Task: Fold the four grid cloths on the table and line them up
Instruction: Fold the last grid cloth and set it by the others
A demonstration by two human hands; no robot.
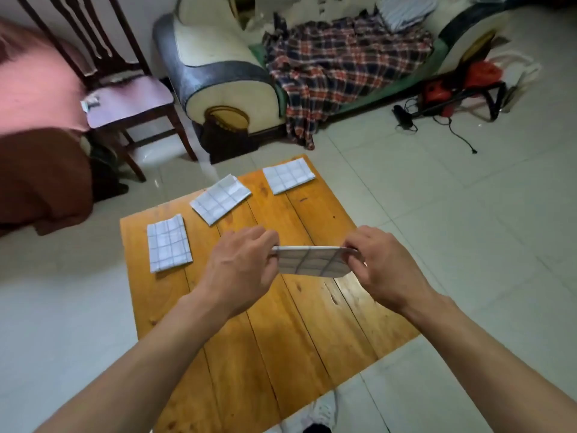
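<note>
Fourth grid cloth (315, 260) is being held above the table's middle, folded into a flat, thin rectangle, white woven fabric with dark grid lines, lower edge sagging slightly. Its left end is being pinched by the left hand (240, 270), its right end by the right hand (382, 270); both grips narrow, fingertips closed on the fabric.

Three more folded cloths are lying flat on the table (249, 339) in a diagonal row along the far-left side, well apart: near cloth (168, 243), upright rectangle; middle cloth (221, 199), rotated, one corner flap creased; far cloth (288, 175) at the far corner.

Table is being seen as glossy orange wood planks with visible seams and knots. Floor (468, 229) is pale glossy tile. Behind: wooden chair (125, 98) with padded seat, rounded cream sofa (218, 73) with plaid blanket (337, 67) draped over.
</note>
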